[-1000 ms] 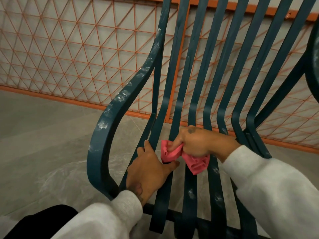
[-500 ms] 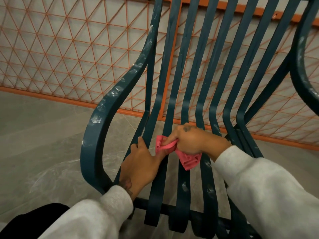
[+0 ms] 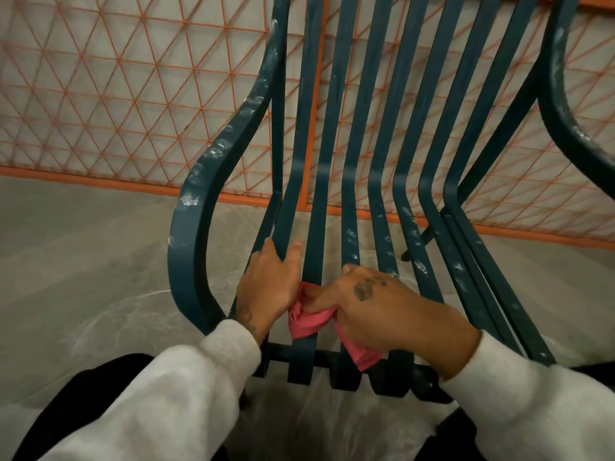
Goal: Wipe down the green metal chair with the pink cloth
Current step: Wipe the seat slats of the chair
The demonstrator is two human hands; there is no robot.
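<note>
The green metal chair [image 3: 196, 207] fills the view, its slatted seat and back running up from the front crossbar. White dusty marks speckle the left armrest and the right-hand slats. My left hand [image 3: 268, 287] grips the leftmost seat slat, fingers curled round it. My right hand [image 3: 376, 311] holds the bunched pink cloth [image 3: 307, 322] against the second and third slats near the seat's front edge. Part of the cloth hangs out below my right palm.
An orange wire-mesh fence [image 3: 126, 94] stands behind the chair on a grey concrete floor [image 3: 83, 261]. The chair's right armrest [image 3: 562, 104] curves down at the right edge. My dark trouser legs show at the bottom of the view.
My right hand has pulled the pink cloth down the slats toward the seat's front edge. My left hand has kept its grip on the left slat. The camera view has shifted right.
</note>
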